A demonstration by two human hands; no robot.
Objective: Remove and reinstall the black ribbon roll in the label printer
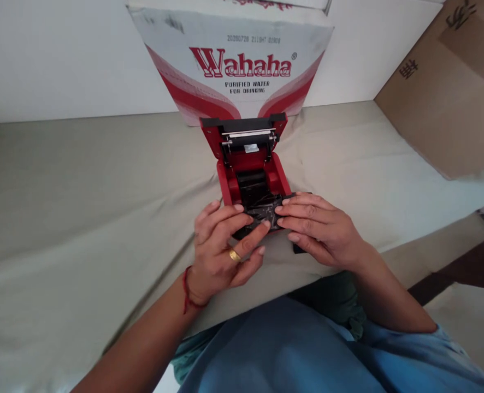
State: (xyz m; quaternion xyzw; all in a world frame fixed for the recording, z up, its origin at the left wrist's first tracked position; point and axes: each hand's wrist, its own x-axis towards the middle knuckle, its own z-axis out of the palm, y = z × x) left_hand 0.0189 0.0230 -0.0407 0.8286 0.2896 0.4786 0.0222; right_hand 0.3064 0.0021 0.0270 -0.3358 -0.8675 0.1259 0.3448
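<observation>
A small red label printer (222, 180) stands on the cloth with its lid (211, 139) raised. A dark roll lies inside it, and a shiny, creased black sheet (262, 210) stretches over its front edge. My left hand (223, 245), with a gold ring and a red string bracelet, rests its spread fingertips on the sheet's left and front part. Opposite it, my right hand (318, 226) lays outstretched fingers against the sheet's right side. Part of a black object (299, 248) shows beneath the right hand; most of it is hidden.
A pale cloth (82, 218) covers the surface under the printer. Directly behind the raised lid stands a white and red Wahaha water carton (242, 65). Brown cardboard (442, 109) sits at the far right, and a white panel (62, 54) runs along the back.
</observation>
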